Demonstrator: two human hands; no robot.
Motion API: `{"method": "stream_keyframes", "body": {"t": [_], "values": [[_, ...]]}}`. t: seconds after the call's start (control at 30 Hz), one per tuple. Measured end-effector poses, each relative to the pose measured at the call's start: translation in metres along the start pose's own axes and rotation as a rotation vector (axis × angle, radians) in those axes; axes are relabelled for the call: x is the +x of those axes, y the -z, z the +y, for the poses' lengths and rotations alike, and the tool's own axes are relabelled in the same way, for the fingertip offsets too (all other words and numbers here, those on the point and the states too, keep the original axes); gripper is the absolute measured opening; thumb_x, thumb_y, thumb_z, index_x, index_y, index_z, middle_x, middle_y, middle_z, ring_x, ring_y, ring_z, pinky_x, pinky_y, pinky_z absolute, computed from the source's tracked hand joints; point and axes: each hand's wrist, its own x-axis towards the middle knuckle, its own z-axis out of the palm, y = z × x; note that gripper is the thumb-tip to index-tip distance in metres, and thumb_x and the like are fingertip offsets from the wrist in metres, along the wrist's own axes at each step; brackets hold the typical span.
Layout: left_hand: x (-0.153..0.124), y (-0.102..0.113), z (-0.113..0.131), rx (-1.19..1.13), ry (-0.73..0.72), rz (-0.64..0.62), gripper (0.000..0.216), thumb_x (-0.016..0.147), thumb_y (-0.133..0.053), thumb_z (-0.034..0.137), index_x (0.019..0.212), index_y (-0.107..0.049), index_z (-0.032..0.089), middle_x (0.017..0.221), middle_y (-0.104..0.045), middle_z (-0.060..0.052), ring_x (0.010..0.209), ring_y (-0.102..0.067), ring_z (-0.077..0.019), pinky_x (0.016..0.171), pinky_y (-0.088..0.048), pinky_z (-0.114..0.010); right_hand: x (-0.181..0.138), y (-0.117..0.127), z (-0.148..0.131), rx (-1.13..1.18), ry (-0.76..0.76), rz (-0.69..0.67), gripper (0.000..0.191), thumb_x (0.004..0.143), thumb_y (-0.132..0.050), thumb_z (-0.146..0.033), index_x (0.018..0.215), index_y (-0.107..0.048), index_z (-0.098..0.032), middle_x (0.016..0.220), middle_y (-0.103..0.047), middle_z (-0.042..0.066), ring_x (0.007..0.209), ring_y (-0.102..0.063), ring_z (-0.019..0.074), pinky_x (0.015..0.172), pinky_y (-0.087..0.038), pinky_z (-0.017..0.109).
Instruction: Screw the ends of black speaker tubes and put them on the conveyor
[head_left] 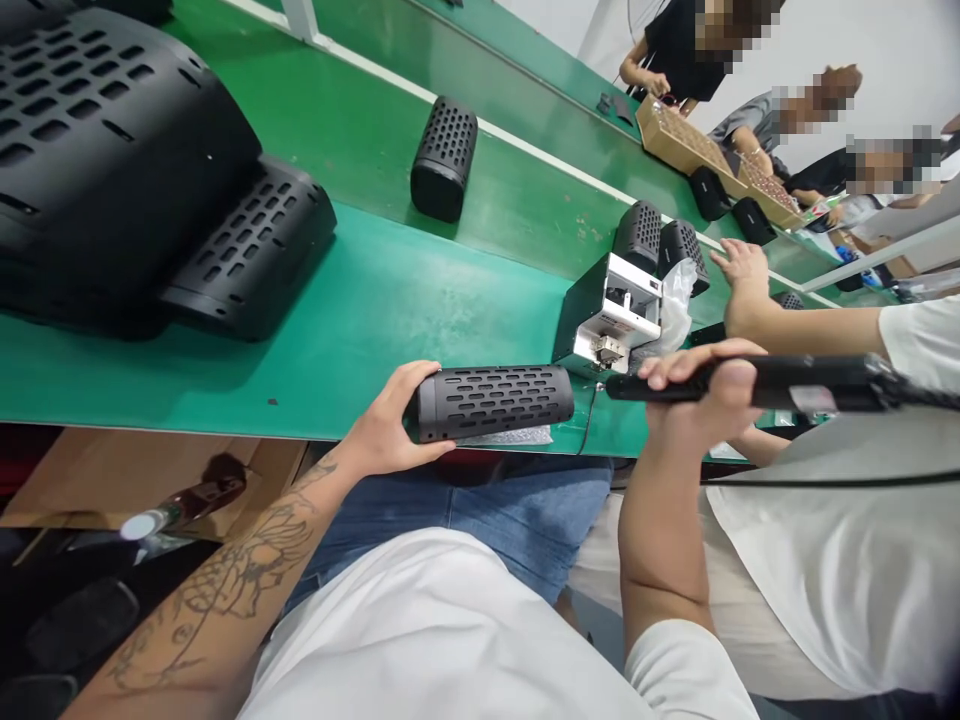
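Observation:
My left hand (390,425) is closed round the left end of a black perforated cylinder (491,400), which lies sideways at the near edge of the green bench (360,330). My right hand (701,385) is wrapped round a black electric screwdriver (780,383), held level with its tip pointing left toward the cylinder's right end. A strip of bubble wrap (517,436) lies under the cylinder.
A small black-and-white screw feeder box (611,315) stands just beyond the screwdriver tip. Another black cylinder (444,158) lies on the belt, more by the feeder (660,240). Stacked black perforated shells (127,170) fill the far left. A co-worker's hand (742,275) reaches in from the right.

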Motion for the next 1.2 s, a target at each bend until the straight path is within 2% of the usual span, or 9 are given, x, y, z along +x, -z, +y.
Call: {"method": "stream_keyframes", "body": {"t": [0.13, 0.23, 0.33, 0.43, 0.6, 0.83, 1.03, 1.13, 1.2], "values": [[0.000, 0.000, -0.001, -0.006, 0.012, -0.015, 0.107, 0.089, -0.097, 0.053, 0.179, -0.044, 0.028, 0.173, -0.060, -0.021, 0.163, -0.062, -0.0458, 0.140, -0.052, -0.068, -0.042, -0.027, -0.040, 0.126, -0.043, -0.307, 0.038, 0.100, -0.083, -0.068, 0.094, -0.067, -0.034, 0.057, -0.059, -0.011, 0.033, -0.049, 0.0146, 0.041, -0.054, 0.033], [0.000, 0.000, -0.001, -0.008, 0.006, -0.017, 0.107, 0.090, -0.097, 0.053, 0.179, -0.043, 0.028, 0.174, -0.059, -0.021, 0.163, -0.061, -0.0456, 0.140, -0.052, -0.067, -0.063, -0.049, -0.041, 0.187, -0.053, -0.409, 0.033, 0.101, -0.085, -0.061, 0.094, -0.069, -0.033, 0.057, -0.063, -0.010, 0.035, -0.053, 0.0138, 0.043, -0.057, 0.031], [0.000, 0.000, 0.000, -0.013, 0.004, -0.015, 0.107, 0.090, -0.097, 0.054, 0.179, -0.043, 0.028, 0.174, -0.058, -0.021, 0.164, -0.061, -0.0457, 0.140, -0.052, -0.067, -0.070, -0.064, -0.028, 0.233, -0.068, -0.427, 0.030, 0.101, -0.088, -0.054, 0.094, -0.070, -0.031, 0.058, -0.065, -0.010, 0.038, -0.058, 0.0130, 0.046, -0.059, 0.029], [0.001, -0.001, 0.002, -0.019, 0.037, -0.027, 0.109, 0.088, -0.097, 0.055, 0.179, -0.045, 0.026, 0.175, -0.058, -0.022, 0.164, -0.060, -0.0470, 0.141, -0.052, -0.068, -0.070, -0.068, -0.019, 0.244, -0.120, -0.435, 0.031, 0.101, -0.088, -0.050, 0.091, -0.068, -0.029, 0.059, -0.066, -0.009, 0.039, -0.059, 0.0130, 0.048, -0.062, 0.029], [0.001, -0.001, 0.003, -0.018, 0.053, -0.061, 0.115, 0.088, -0.097, 0.052, 0.184, -0.039, 0.027, 0.177, -0.056, -0.022, 0.167, -0.057, -0.0476, 0.141, -0.052, -0.067, -0.069, -0.069, -0.020, 0.208, -0.210, -0.540, 0.039, 0.097, -0.091, -0.053, 0.085, -0.062, -0.030, 0.056, -0.063, -0.010, 0.038, -0.058, 0.0137, 0.047, -0.060, 0.030], [0.000, -0.002, 0.004, -0.014, 0.030, -0.053, 0.121, 0.089, -0.098, 0.049, 0.188, -0.032, 0.029, 0.180, -0.054, -0.021, 0.166, -0.059, -0.0468, 0.138, -0.055, -0.065, -0.070, -0.071, -0.013, 0.206, -0.205, -0.636, 0.050, 0.092, -0.093, -0.061, 0.079, -0.057, -0.030, 0.051, -0.059, -0.011, 0.034, -0.053, 0.0126, 0.044, -0.056, 0.029], [-0.001, -0.002, 0.003, -0.026, 0.014, -0.049, 0.123, 0.088, -0.099, 0.048, 0.189, -0.030, 0.029, 0.180, -0.054, -0.021, 0.167, -0.059, -0.0473, 0.138, -0.056, -0.065, -0.077, -0.066, -0.009, 0.249, -0.174, -0.680, 0.035, 0.095, -0.092, -0.050, 0.086, -0.065, -0.030, 0.058, -0.065, -0.009, 0.039, -0.057, 0.0127, 0.047, -0.057, 0.028], [-0.001, -0.003, 0.002, -0.011, 0.016, -0.048, 0.119, 0.090, -0.097, 0.049, 0.187, -0.032, 0.028, 0.180, -0.053, -0.022, 0.168, -0.057, -0.0473, 0.140, -0.053, -0.066, -0.076, -0.060, -0.014, 0.222, -0.169, -0.652, 0.033, 0.096, -0.092, -0.053, 0.091, -0.068, -0.030, 0.060, -0.066, -0.009, 0.040, -0.056, 0.0127, 0.049, -0.059, 0.030], [-0.001, -0.003, 0.001, -0.003, 0.016, -0.050, 0.115, 0.091, -0.096, 0.049, 0.185, -0.034, 0.027, 0.180, -0.054, -0.022, 0.169, -0.056, -0.0470, 0.142, -0.051, -0.066, -0.063, -0.054, -0.014, 0.224, -0.155, -0.558, 0.032, 0.099, -0.088, -0.056, 0.095, -0.070, -0.030, 0.060, -0.066, -0.009, 0.039, -0.057, 0.0132, 0.049, -0.060, 0.031]]}}
